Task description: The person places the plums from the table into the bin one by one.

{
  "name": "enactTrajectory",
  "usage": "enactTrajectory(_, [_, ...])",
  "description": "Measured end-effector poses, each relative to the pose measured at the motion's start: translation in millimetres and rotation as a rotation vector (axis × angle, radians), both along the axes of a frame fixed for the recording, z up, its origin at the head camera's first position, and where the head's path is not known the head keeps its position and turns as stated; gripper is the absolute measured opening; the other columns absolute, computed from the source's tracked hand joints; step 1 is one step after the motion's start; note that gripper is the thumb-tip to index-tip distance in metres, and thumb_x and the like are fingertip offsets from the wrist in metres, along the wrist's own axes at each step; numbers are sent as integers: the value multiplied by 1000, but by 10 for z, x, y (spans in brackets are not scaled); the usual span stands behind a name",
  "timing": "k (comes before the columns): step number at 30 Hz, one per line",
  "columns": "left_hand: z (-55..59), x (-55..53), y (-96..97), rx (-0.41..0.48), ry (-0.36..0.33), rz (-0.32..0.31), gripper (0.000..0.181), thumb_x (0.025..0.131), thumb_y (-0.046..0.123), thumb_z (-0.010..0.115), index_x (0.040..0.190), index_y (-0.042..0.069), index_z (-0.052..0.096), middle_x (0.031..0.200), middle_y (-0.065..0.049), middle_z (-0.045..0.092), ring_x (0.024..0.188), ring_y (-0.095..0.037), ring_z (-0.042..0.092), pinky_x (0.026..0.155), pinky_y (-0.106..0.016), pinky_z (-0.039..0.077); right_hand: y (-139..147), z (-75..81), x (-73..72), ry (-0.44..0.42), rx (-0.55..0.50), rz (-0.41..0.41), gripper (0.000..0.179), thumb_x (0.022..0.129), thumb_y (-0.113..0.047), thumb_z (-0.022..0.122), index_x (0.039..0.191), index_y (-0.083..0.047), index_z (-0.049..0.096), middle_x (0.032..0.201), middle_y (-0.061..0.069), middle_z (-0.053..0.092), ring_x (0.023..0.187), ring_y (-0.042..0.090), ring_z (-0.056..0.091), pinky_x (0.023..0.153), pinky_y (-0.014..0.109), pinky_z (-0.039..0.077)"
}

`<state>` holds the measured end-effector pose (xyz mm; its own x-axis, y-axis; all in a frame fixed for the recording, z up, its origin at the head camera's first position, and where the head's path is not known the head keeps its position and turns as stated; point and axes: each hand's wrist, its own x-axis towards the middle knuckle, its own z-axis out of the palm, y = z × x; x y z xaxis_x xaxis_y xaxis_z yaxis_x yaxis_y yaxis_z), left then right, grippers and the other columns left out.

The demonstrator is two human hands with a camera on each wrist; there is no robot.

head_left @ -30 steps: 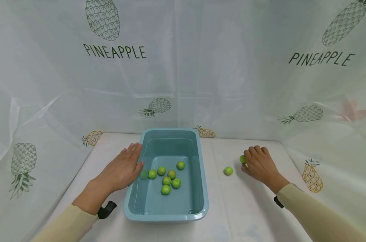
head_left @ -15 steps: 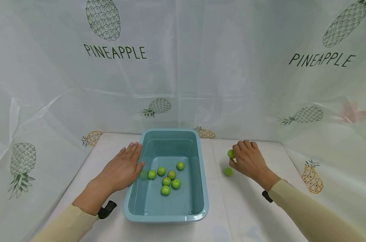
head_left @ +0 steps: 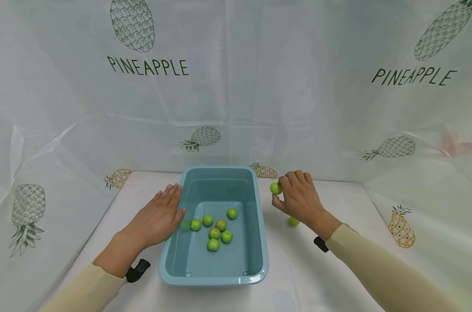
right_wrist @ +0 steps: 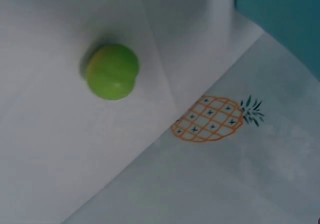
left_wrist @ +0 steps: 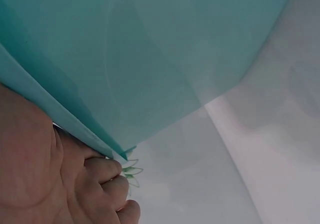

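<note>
My right hand (head_left: 299, 195) pinches a small round green fruit (head_left: 276, 188) between fingertips and thumb, raised over the table just right of the blue plastic basin (head_left: 262, 242). Another green fruit (head_left: 293, 221) lies on the table below that wrist, partly covered by the arm; the right wrist view shows this loose fruit (right_wrist: 113, 72) whole. My left hand (head_left: 158, 216) rests along the basin's left rim, fingers straight and close together. The left wrist view has its palm and fingers (left_wrist: 102, 170) against the rim. Several green fruits (head_left: 214, 233), some tinged reddish, lie on the basin's floor.
A white cloth covers the table (head_left: 279, 268). Behind and at both sides stands a pale sheet (head_left: 290, 104) printed with pineapples. The basin's right wall (right_wrist: 285, 24) shows at the upper corner of the right wrist view.
My right hand has carried the pinched fruit leftward and up toward the basin, passing over the fruit left on the table. The left hand has stayed at the rim.
</note>
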<state>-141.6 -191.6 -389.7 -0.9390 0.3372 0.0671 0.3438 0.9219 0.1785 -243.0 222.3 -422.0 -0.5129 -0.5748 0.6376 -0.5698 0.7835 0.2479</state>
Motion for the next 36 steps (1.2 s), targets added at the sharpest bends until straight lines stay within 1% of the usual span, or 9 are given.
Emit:
enactTrajectory(3, [-12,-6,-2,7,-5,4,68,112,32,46,161,-12,28,169,-29,28,158,-48,25,127,-63,26,-147,94,7,26,-22,30,29,88,-33,62,89,-6,52,83,9,52,79,30,46,70,42,39])
enactTrajectory(5, [-13,-4,-3,11,-6,7,68,112,32,46,161,-12,28,169,-29,28,158,-48,26,127,-63,26,-239,160,17,35,-27,43,29,90,-35,59,90,-6,52,85,9,53,80,29,45,71,42,38])
enactTrajectory(10, [-5,6,1,18,-8,12,68,112,31,46,161,-12,28,169,-29,29,158,-48,26,127,-63,27,-446,275,25,73,-62,96,29,92,-35,56,91,-6,52,86,10,53,80,29,45,71,41,38])
enactTrajectory(16, [1,11,15,29,-5,12,68,112,31,46,161,-12,28,168,-30,30,157,-48,27,127,-63,28,-673,331,26,77,-84,146,34,93,-39,55,94,-6,53,87,10,53,80,29,46,70,41,38])
enactTrajectory(19, [-1,9,16,32,-7,13,68,112,31,46,161,-12,28,168,-29,30,157,-48,27,127,-63,27,-785,340,18,72,-81,157,34,92,-41,56,92,-7,52,85,9,51,78,28,44,70,41,37])
enactTrajectory(24, [-5,8,17,37,-17,21,69,112,32,46,161,-11,27,168,-29,30,158,-48,27,127,-63,27,-975,345,15,41,-78,165,32,89,-40,61,90,-9,52,84,8,51,77,26,42,70,39,36])
enactTrajectory(28, [-2,9,18,41,-20,22,69,112,32,46,162,-12,26,168,-30,30,157,-48,27,127,-64,27,-1113,340,25,-28,-74,158,33,88,-39,64,89,-10,51,84,6,49,78,25,40,70,38,35])
enactTrajectory(32, [-8,7,19,44,-23,22,69,112,32,46,162,-12,26,168,-30,29,157,-48,27,127,-64,27,-1221,321,23,-109,-58,137,31,89,-39,64,89,-11,51,85,5,48,79,24,38,72,38,34])
enactTrajectory(36, [-11,5,19,46,-23,21,69,112,32,46,162,-11,26,168,-29,30,157,-48,27,127,-63,27,-1304,307,10,-157,-41,114,31,90,-40,64,90,-11,52,85,4,48,80,23,39,72,38,33])
